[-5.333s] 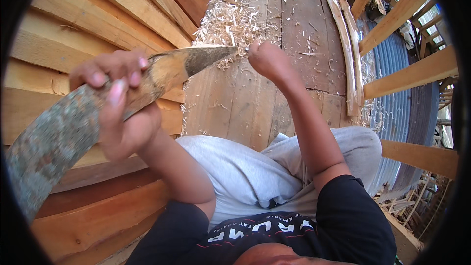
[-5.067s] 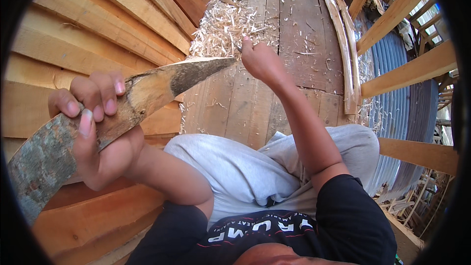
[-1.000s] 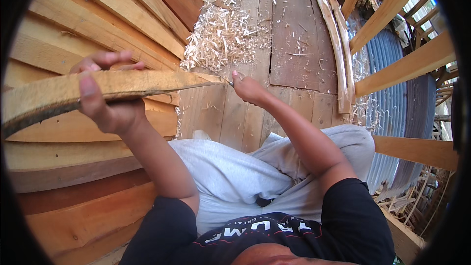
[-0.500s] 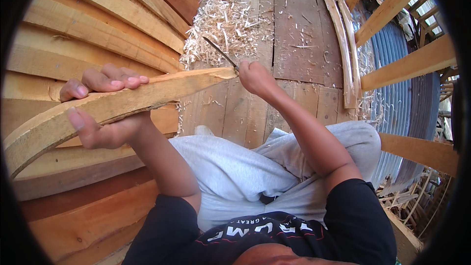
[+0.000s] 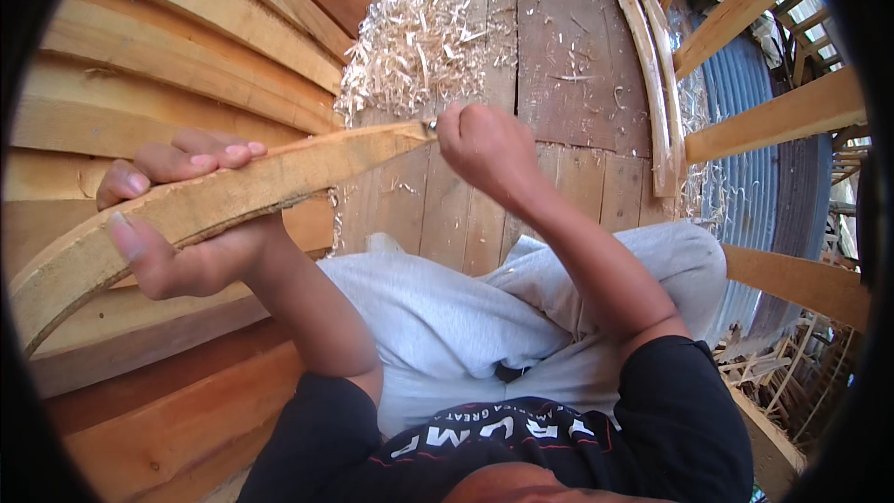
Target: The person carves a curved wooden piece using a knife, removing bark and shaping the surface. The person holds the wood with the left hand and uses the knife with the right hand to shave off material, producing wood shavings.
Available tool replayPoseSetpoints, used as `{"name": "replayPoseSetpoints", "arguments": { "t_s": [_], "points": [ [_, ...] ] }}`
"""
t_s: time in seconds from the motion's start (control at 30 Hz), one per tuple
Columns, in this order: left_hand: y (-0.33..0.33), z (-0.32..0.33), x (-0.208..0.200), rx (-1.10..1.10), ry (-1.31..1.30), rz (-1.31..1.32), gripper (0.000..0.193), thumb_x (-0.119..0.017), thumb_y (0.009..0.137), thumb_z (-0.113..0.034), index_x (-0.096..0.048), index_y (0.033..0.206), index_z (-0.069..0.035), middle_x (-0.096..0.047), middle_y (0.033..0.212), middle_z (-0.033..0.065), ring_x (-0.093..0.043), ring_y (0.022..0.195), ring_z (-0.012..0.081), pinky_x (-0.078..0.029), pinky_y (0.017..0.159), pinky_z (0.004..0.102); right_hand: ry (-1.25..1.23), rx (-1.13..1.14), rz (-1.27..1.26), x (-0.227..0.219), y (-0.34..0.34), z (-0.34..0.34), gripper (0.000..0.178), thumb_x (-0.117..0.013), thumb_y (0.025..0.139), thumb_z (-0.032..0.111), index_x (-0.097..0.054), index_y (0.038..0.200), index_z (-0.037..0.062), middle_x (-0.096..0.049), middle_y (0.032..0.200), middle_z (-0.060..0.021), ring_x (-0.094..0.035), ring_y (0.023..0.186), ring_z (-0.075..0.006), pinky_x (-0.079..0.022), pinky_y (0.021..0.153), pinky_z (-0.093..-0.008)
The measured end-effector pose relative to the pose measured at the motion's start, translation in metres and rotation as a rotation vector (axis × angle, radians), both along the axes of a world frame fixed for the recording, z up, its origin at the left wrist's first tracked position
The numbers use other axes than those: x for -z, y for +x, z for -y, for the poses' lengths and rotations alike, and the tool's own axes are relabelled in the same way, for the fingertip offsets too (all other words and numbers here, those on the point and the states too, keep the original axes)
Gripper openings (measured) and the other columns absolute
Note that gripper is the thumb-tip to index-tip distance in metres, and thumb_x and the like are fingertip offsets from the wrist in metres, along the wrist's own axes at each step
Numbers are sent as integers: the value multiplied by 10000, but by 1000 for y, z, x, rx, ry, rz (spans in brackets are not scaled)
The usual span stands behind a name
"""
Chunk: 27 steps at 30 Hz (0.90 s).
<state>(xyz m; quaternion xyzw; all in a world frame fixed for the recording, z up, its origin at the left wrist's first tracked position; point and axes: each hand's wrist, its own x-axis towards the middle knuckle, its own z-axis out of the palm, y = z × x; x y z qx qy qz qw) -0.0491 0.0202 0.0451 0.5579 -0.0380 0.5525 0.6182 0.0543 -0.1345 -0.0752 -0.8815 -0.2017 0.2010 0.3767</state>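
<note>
A long piece of wood (image 5: 251,182) slants up from the left edge, with a tapered, cut tip at its right end. My left hand (image 5: 200,261) grips it from below, thumb on the near side and fingers over the far edge. At the tip, my right hand (image 5: 489,149) is closed around a knife (image 5: 430,129). Only a small dark bit of the knife shows beside the wood; the rest is hidden by the hand or seen edge-on.
Wood shavings (image 5: 410,51) are heaped on the plank floor (image 5: 563,65) ahead. Stacked boards (image 5: 177,28) line the left side. Two pale poles (image 5: 656,84) lie to the right, beside slatted railing (image 5: 773,116) and corrugated metal sheets (image 5: 745,168). My crossed legs (image 5: 447,307) are below.
The knife has turned, so its long blade no longer shows pointing up and left. My right hand has rotated at the wood's tip. My left hand and the wood have shifted slightly left.
</note>
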Motion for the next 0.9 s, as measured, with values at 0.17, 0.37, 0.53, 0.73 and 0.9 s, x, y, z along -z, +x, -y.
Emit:
{"name": "replayPoseSetpoints", "arguments": {
  "t_s": [0.17, 0.37, 0.53, 0.73, 0.9],
  "points": [
    [7, 12, -1, -71, -17, -23, 322, -518, 794, -450, -443, 861, -144, -426, 603, 31, -414, 523, 167, -435, 474, 288, -85, 70, 8, 74, 23, 13, 493, -335, 925, 295, -660, 785, -48, -642, 844, -283, -624, 789, -441, -482, 756, -519],
    [6, 17, -4, -74, -33, -41, 329, -519, 793, -457, -438, 852, -144, -422, 608, 37, -397, 526, 160, -435, 476, 286, -56, 91, 82, 91, 24, 16, 529, -335, 930, 317, -639, 740, -73, -620, 811, -316, -618, 777, -471, -484, 772, -515],
    [0, 3, 0, -95, -5, -47, 341, -516, 800, -474, -441, 848, -145, -431, 611, 41, -407, 513, 164, -428, 470, 302, -96, 24, 22, 26, 12, -4, 512, -316, 928, 298, -656, 784, -57, -641, 842, -295, -631, 816, -450, -488, 783, -526],
    [0, -17, 6, 19, 22, 8, 359, -451, 853, -441, -433, 935, -91, -496, 597, 95, -474, 464, 220, -502, 447, 363, -151, -6, 175, 94, 29, 13, 525, -319, 930, 301, -636, 716, -59, -629, 779, -292, -619, 742, -450, -477, 750, -527],
    [4, 3, -2, -35, -49, -33, 327, -504, 808, -449, -448, 862, -131, -438, 595, 45, -412, 493, 175, -450, 475, 298, -3, 63, -23, 77, 24, 0, 539, -326, 930, 305, -609, 690, -87, -599, 725, -310, -600, 702, -463, -472, 730, -523]
  ]
}}
